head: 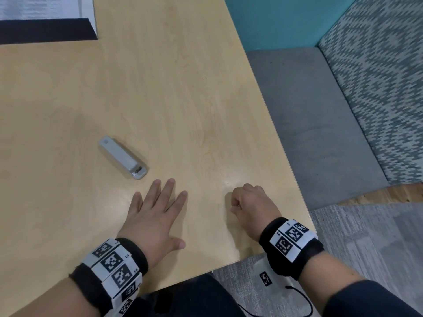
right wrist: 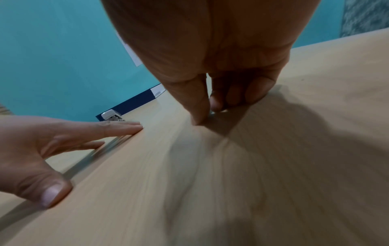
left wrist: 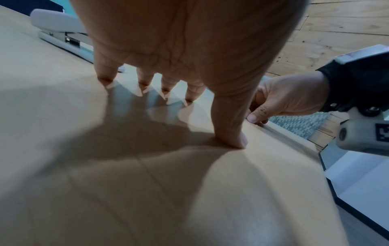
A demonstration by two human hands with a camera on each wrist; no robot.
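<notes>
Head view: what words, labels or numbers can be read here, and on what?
None reads clearly.
On the left wristband: square code markers, tiny characters beside them too small to read.
On the right wristband: the same.
On the stapler: no legible marking.
On the paper: faint lines, blurred.

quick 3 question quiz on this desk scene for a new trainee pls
1. True or false: the left hand grips the stapler.
2. Which hand has its fingers curled under? A) left hand B) right hand C) both
3. Fill in: the stapler lies on the table just beyond the fingertips of the ___ hand.

Key
1. False: the left hand lies flat on the table, fingers spread, apart from the stapler.
2. B
3. left
</notes>
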